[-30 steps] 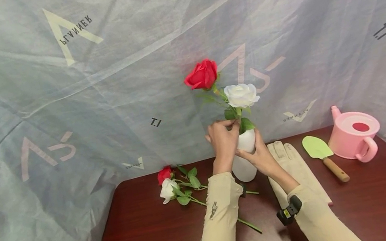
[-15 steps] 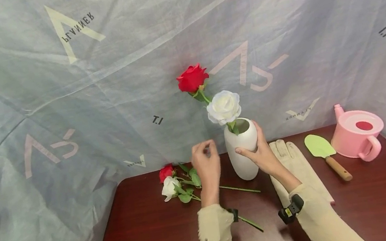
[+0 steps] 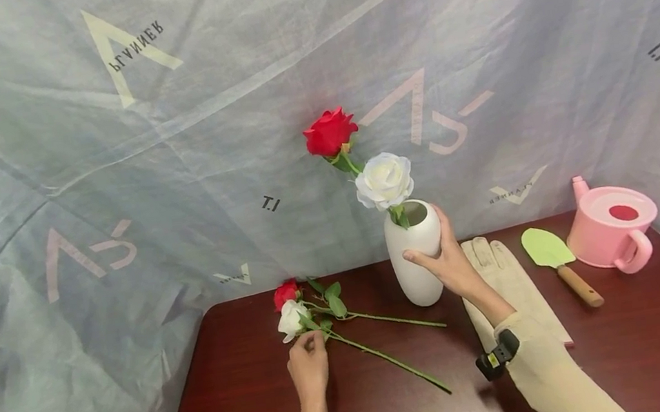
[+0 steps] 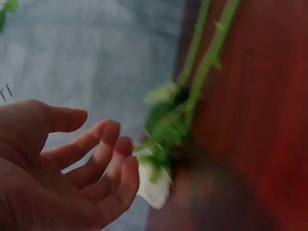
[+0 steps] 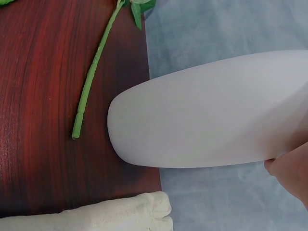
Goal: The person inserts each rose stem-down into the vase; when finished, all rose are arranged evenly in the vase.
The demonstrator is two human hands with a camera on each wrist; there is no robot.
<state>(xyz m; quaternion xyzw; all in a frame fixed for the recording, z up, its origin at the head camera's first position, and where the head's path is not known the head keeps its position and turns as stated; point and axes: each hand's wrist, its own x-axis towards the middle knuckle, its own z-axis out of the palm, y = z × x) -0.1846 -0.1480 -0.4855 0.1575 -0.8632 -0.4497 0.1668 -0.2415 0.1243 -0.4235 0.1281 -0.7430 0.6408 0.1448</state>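
My right hand (image 3: 453,263) grips the side of a white vase (image 3: 415,264), thumb across its front and fingers behind it. From the vase's mouth lean a red rose (image 3: 329,132) and a white rose (image 3: 385,180), both tilted left. My left hand (image 3: 309,369) is just in front of a second white rose (image 3: 292,319) lying on the table. In the left wrist view its loosely bent fingers (image 4: 98,161) have nothing between them and the thumb stands apart. Another red rose (image 3: 285,295) lies behind that white rose, its green stem (image 5: 91,77) pointing toward the vase.
On the dark red wooden table (image 3: 236,399), pale gloves (image 3: 513,293) lie right of the vase. Farther right are a green trowel (image 3: 547,247) with a wooden handle and a pink watering can (image 3: 603,233). A grey cloth (image 3: 222,144) hangs behind the table.
My left hand has let go of the white rose's stem in the vase and moved down left to the roses on the table. Both vase flowers now lean left. The right hand stays on the vase.
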